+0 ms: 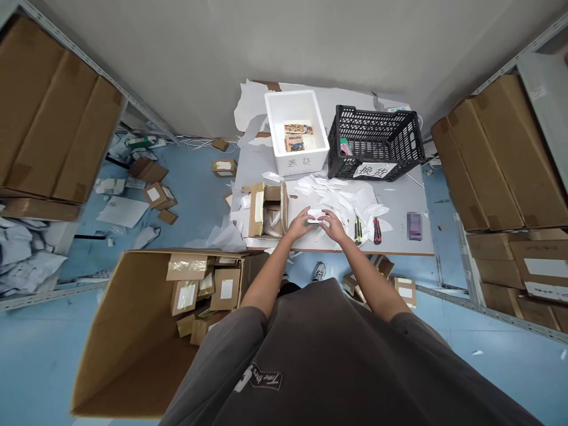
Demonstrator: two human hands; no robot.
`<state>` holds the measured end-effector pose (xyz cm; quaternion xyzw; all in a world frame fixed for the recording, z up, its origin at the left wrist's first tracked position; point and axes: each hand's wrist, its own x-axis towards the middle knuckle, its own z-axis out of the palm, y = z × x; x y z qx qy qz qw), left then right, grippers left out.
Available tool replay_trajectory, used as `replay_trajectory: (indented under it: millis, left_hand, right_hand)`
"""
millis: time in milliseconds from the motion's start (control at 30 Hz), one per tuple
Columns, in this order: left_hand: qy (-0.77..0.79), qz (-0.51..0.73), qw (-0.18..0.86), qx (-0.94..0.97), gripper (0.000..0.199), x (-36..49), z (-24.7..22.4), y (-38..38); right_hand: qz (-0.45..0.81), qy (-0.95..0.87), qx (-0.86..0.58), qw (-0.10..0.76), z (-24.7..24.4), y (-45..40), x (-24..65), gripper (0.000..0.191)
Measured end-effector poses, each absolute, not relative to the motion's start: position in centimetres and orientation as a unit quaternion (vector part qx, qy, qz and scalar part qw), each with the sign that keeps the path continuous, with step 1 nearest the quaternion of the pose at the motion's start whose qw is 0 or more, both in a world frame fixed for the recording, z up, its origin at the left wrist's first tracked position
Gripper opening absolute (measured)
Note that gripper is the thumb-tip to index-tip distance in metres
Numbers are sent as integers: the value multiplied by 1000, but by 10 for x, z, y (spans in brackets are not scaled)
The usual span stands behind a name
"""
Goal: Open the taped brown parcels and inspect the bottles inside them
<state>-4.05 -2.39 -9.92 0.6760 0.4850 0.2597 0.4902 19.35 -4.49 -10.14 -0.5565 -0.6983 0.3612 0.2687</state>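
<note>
Both hands hold a small white item between them, just above the front of the table; it looks like a little box or card, too small to name surely. My left hand grips its left end, my right hand its right end. Left of my left hand stands an opened cardboard box with crumpled wrapping inside. Beyond the hands lies a heap of white paper scraps. To the right of my right hand are a yellow-and-black utility knife and a red-and-black utility knife.
A white foam box with packets inside and a black plastic crate stand at the table's back. A purple item lies at the right. A large carton of small boxes is at left. Shelves with cartons flank both sides.
</note>
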Motion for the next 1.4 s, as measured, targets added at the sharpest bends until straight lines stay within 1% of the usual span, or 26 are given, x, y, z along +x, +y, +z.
replay_trajectory:
  millis: [100,133,167,200,300,367,467,567,633,733,833,1033,1167,1400]
  left_hand:
    - [485,247,477,690,27,-40,-102,-27]
    - [483,254,477,689,29,-39,-106,-29]
    - [482,269,480,682,36,-37,-110,-31]
    - [486,289,485,667,47,-35,-117,-33]
    - [523,346,521,579,86,-28,-144,-39]
    - [551,350,554,517,99,-24,-165,-40]
    - [567,331,591,468,99,-19,-194,-35]
    - [558,340,622,431,97,-15,-209,-25]
    - [550,355,640,402,97,-13,-208,-20]
    - [548,363,659,365,98,-9,-192,-16]
    - [544,366,668,353,100,-6,-163,-12]
    - [496,373,691,370,94,6,-89,20]
    - [504,378,670,393,95,31,-45,65]
    - [512,366,644,435,95,105,27,185]
  right_hand:
    - [372,-699,-547,271,-104,-48,196,21]
    - [383,-690,-548,278,-106,-48,196,24]
    - [399,-671,-554,289,-109,-49,197,31]
    - [420,-644,-564,301,-114,-49,197,43]
    - [495,-548,-596,315,-133,-44,196,82]
    - [542,-509,-598,299,-149,-38,194,96]
    - [592,-487,-575,284,-172,-26,186,100]
    - [618,-465,-554,308,-185,-16,179,96]
    - [619,-457,-551,323,-185,-12,177,91]
    - [613,-459,-558,321,-168,-8,177,88]
    - [606,-456,-567,321,-138,-4,179,88]
    - [564,-432,-602,365,-68,17,196,99]
    - [558,-421,-584,411,-29,55,222,97]
    - [549,-440,-556,442,30,170,305,99]
